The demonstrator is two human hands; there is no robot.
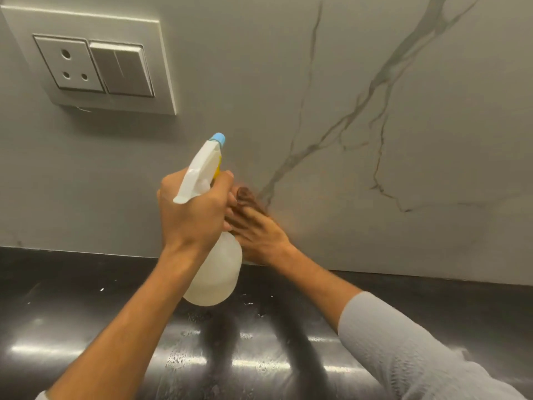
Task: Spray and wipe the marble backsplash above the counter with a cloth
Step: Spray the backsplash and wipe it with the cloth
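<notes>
The marble backsplash (360, 82) is pale grey with dark veins and fills the upper part of the view. My left hand (193, 215) grips the neck of a white spray bottle (215, 278) with a blue nozzle, held upright and pointing at the wall. Just right of it, my right hand (256, 229) presses flat against the lower backsplash, blurred by motion. A brown cloth (245, 194) shows under its fingertips, mostly hidden by the fingers.
A white socket and switch plate (95, 64) is set in the wall at upper left. The glossy black counter (86, 327) runs below the backsplash, with small droplets and light reflections on it.
</notes>
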